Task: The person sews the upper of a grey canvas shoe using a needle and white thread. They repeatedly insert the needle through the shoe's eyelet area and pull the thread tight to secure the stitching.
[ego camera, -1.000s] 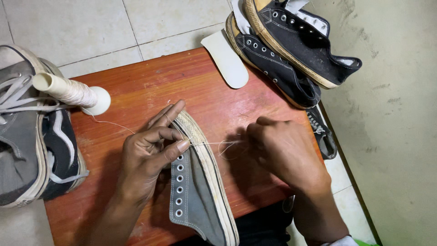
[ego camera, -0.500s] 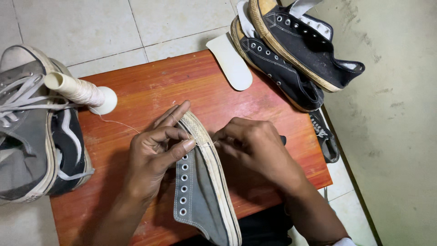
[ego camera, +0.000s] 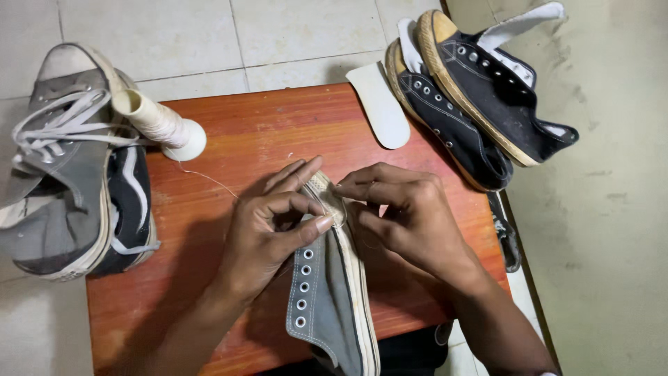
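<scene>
A grey canvas sneaker (ego camera: 327, 292) with metal eyelets and a worn cream sole lies on its side on the red-brown wooden worktop (ego camera: 229, 139), toe pointing away.

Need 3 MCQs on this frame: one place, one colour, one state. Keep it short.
1. Where does the thread spool lie?
A. On the wooden board's far left corner
B. Inside a black sneaker
C. On the floor at right

2. What colour is the sneaker under the hands?
A. Red
B. Grey
C. Black

3. How does the left hand stand?
A. Flat on the tile floor
B. Lifting the spool
C. Pinching the grey sneaker's toe edge

Answers: 1 A, the spool rests on the wooden board beside the grey shoes at left. 2 B, grey canvas with a white sole. 3 C, thumb and fingers close on the toe, with the right hand opposite.
</scene>
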